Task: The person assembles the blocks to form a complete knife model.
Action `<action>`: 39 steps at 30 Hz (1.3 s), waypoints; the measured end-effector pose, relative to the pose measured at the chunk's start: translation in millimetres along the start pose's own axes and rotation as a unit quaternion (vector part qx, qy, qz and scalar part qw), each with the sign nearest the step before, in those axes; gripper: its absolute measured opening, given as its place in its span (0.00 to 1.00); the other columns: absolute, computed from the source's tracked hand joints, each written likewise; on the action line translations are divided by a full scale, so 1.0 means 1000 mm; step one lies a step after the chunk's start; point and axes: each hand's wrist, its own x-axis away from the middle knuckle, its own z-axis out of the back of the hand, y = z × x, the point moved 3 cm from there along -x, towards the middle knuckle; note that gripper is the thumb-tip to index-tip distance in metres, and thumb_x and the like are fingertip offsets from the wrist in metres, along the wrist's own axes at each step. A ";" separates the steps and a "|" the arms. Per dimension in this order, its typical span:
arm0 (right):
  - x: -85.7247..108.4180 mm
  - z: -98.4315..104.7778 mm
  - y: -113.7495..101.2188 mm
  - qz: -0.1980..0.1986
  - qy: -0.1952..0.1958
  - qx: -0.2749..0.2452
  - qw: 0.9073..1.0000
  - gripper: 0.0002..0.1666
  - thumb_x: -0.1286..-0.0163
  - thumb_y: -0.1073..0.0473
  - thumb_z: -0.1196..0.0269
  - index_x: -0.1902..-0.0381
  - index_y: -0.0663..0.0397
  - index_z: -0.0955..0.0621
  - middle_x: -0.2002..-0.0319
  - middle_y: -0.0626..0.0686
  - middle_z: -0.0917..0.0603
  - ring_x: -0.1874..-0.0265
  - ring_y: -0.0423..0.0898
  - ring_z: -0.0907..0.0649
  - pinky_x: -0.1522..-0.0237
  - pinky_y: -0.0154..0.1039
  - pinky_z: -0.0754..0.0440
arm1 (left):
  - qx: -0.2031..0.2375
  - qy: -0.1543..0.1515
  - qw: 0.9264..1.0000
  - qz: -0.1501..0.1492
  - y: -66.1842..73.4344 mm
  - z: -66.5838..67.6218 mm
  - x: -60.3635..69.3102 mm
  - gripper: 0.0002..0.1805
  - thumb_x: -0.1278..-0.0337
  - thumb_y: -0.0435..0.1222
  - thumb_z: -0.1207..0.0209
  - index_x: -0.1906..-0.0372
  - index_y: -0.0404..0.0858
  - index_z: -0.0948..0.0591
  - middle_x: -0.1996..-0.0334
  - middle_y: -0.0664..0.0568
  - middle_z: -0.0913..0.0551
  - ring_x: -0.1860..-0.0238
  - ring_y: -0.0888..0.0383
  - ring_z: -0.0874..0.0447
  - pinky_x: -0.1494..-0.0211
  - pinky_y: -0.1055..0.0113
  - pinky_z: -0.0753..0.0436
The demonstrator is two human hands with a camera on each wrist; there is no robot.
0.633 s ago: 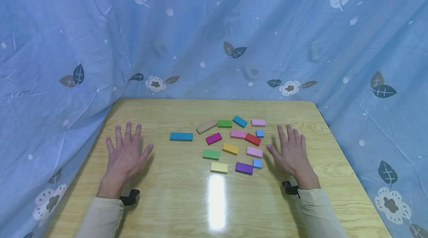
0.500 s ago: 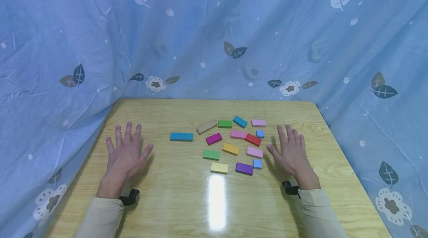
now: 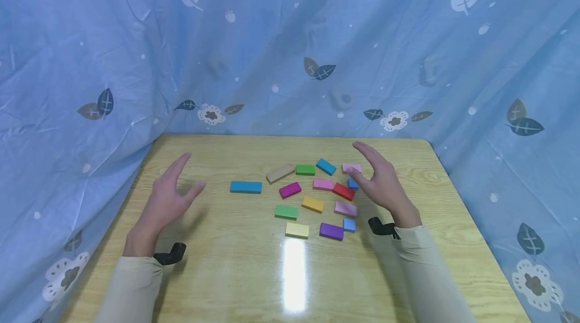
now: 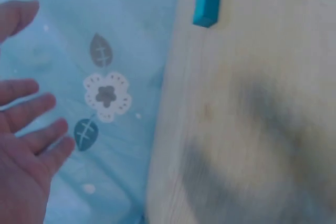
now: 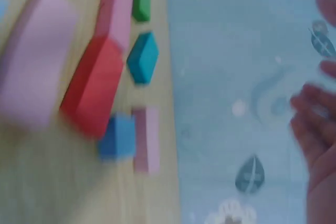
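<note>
At the left, the person's left hand [image 3: 163,201] hung above the wooden table [image 3: 226,272], fingers straight, thumb spread well apart from them. Nearest to that hand, on its right, lay the long blue block [image 3: 246,187], well apart from the rest. Next came the tan block [image 3: 280,174], set slantwise, with the light green block [image 3: 286,212], the magenta block [image 3: 290,190] and the pale yellow block [image 3: 297,231] nearer the person. The darker green block [image 3: 305,170] lay just beside the tan one's right end, the orange block [image 3: 313,204] mid-scatter. Further right I saw the pink block [image 3: 323,184], the slanted blue block [image 3: 326,167] beyond it, and the purple block [image 3: 332,231] just beside a small blue block [image 3: 349,225]. The red block [image 3: 344,192] lay at the pink one's right end, the lilac block [image 3: 346,209] nearer the person. At the right, the right hand [image 3: 382,182] hovered with fingers extended and thumb apart, the thumb partly hiding the pale pink block [image 3: 356,167] and a second blue cube [image 3: 353,185] from above. Blue patterned cloth [image 3: 254,36] hung behind everything.
</note>
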 end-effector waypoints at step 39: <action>-0.099 -0.161 -0.004 -0.026 -0.208 -0.159 0.965 0.27 0.28 0.66 0.27 0.32 0.59 0.15 0.38 0.55 0.09 0.37 0.53 0.11 0.30 0.49 0.13 | 0.184 -0.116 0.974 0.063 -0.022 -0.097 -0.029 0.28 0.34 0.32 0.26 0.30 0.39 0.16 0.32 0.46 0.13 0.29 0.44 0.15 0.23 0.48 0.18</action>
